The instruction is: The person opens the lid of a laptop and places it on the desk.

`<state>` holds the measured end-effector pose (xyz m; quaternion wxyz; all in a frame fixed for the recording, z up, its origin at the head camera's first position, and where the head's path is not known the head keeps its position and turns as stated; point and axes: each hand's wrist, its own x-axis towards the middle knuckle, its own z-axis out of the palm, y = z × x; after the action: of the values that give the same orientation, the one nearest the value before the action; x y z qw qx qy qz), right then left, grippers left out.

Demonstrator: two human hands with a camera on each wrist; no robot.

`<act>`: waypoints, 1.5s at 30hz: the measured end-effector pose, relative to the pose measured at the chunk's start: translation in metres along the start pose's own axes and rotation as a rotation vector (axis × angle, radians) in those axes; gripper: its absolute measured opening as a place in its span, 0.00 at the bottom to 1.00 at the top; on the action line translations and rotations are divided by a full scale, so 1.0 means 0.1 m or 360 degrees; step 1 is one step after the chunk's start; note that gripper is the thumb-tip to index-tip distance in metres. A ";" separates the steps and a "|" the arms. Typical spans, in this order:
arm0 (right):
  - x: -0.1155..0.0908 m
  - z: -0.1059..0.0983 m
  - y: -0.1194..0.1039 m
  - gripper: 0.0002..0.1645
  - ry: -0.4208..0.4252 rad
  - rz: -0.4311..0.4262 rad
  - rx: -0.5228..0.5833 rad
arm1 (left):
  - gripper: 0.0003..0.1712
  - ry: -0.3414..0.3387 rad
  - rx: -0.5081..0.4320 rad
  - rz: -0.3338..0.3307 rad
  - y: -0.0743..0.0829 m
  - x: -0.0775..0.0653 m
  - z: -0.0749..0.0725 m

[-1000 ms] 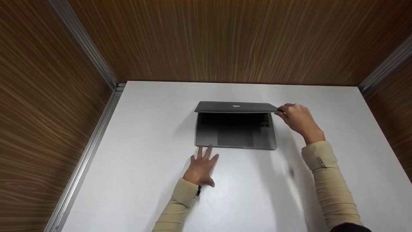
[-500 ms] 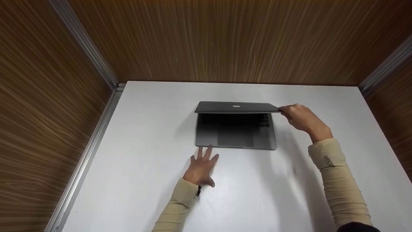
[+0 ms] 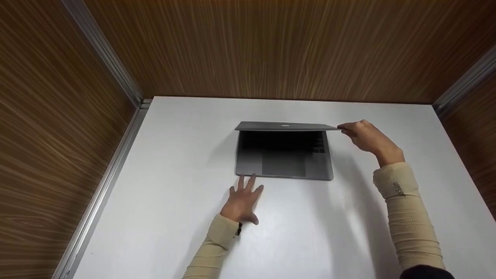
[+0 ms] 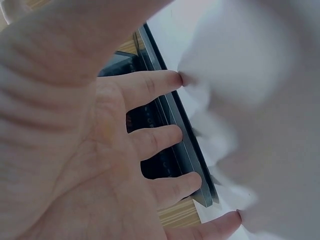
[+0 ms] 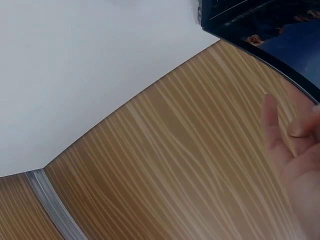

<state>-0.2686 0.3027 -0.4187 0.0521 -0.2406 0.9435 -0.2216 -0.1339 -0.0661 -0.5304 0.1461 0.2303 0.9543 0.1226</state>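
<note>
A grey laptop (image 3: 283,164) sits partly opened on the white table, with its lid (image 3: 267,126) tilted up over the dark keyboard. My right hand (image 3: 366,137) pinches the lid's right front corner between thumb and fingers. In the right wrist view, the lit screen (image 5: 297,50) shows above the right hand (image 5: 302,162), and part of the grip lies outside that picture. Spread and straight, the fingers of my left hand (image 3: 241,203) reach the laptop's front edge left of the trackpad. The left wrist view has several fingertips against that edge (image 4: 182,120).
The white table (image 3: 174,174) carries the laptop near its middle. Wood-grain panels (image 3: 271,50) stand along the back and both sides. Metal rails (image 3: 104,174) run along the left edge and up the corners.
The lid has tilted slightly further up, uncovering a little more of the keyboard. My right hand has shifted right and slightly away with it. The left hand stays in place.
</note>
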 end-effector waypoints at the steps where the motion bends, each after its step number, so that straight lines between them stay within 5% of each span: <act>1: 0.01 0.00 0.01 0.16 0.0015 -0.0004 0.0004 | 0.62 -0.0002 0.0008 -0.0002 0.00 0.00 0.00; 22: 0.12 -0.10 0.12 0.14 0.0239 -0.0041 0.0068 | 0.63 -0.0113 0.0036 -0.0046 0.06 0.02 -0.02; 45: 0.29 -0.15 0.23 0.11 0.0472 -0.0050 0.0088 | 0.63 -0.0119 -0.0026 -0.0058 0.05 0.03 -0.02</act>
<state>-0.3076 0.3131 -0.4152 -0.0849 -0.2184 0.9305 -0.2815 -0.1353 -0.0607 -0.5273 0.1857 0.2160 0.9512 0.1191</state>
